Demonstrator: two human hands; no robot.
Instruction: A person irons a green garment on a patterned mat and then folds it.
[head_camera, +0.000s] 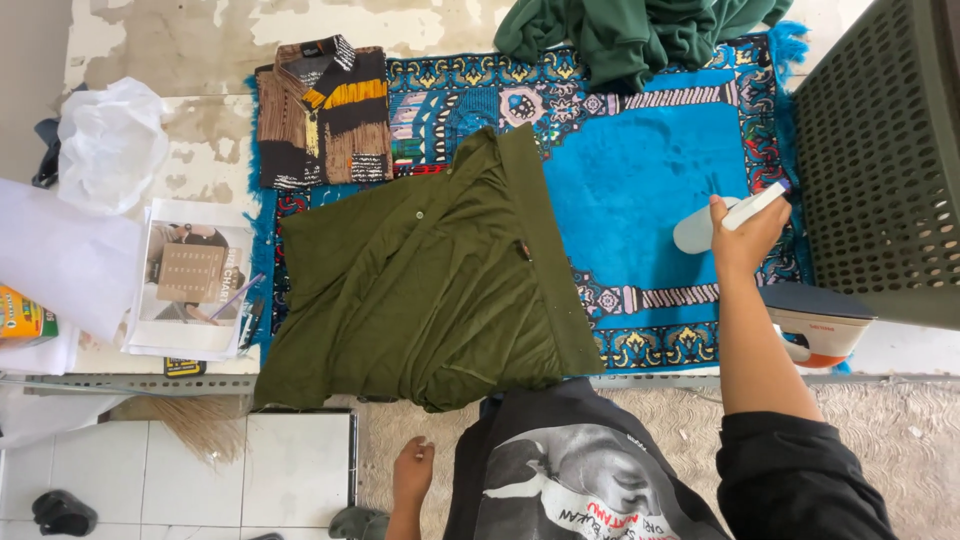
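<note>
Nearest, at the bottom centre of the frame, the left hand (412, 468) hangs low beside the person's knee, its fingers loosely curled and holding nothing, well short of the cloth. Just above it, the olive-green shirt (430, 290) lies spread flat across the middle, its lower hem reaching over the near edge of the blue patterned rug (650, 180), probably laid out so its whole face can be reached.

At right of centre, the right hand (745, 235) stretches out over the bare blue part of the rug, fingers wrapped round a pale spray bottle (710, 222) whose nozzle end sticks out to the upper right. Below that forearm, an iron (820, 322) sits at the rug's right edge, parked apart from the shirt.

Open room lies between shirt and bottle; the dark green perforated basket (880, 160) closes off the right side.

Farther up, a folded brown patterned shirt (320, 110) rests at the rug's upper left, and a dark green garment (630, 35) is heaped at top centre. Papers (190, 280) crowd the left.
</note>
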